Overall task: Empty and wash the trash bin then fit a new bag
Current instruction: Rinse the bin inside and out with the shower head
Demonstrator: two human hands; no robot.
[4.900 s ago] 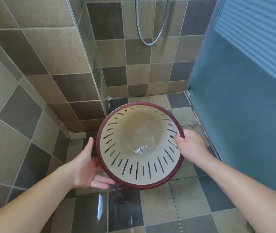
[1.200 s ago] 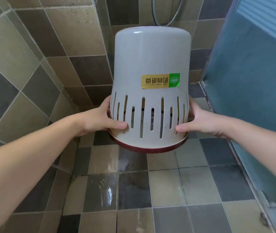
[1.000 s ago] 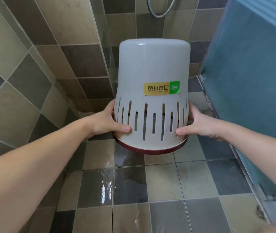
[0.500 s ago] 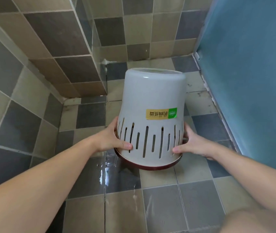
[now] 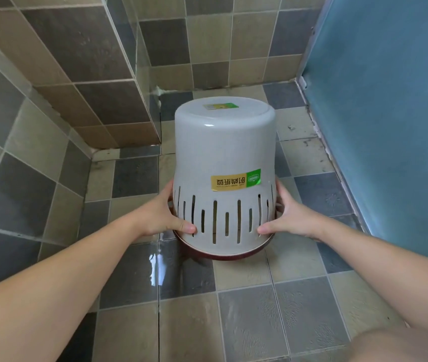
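Observation:
The white slotted trash bin [image 5: 224, 150] with a dark red rim is upside down, its base facing up and a yellow-green label on its side. Its rim sits at or just above the wet tiled floor [image 5: 247, 317]; contact is unclear. My left hand [image 5: 167, 218] grips the bin's left side near the rim, thumb across the slots. My right hand [image 5: 284, 218] grips the right side the same way. No bag is in view.
A glass partition edge [image 5: 159, 121] stands left of the bin, with tiled walls [image 5: 51, 74] behind it. A blue frosted door [image 5: 390, 113] runs along the right. A puddle of water [image 5: 155, 267] shines on the floor in front of the bin.
The bin, earlier upright with water inside, has been turned upside down and lowered from chest height toward the floor. Both hands keep their grip on its sides.

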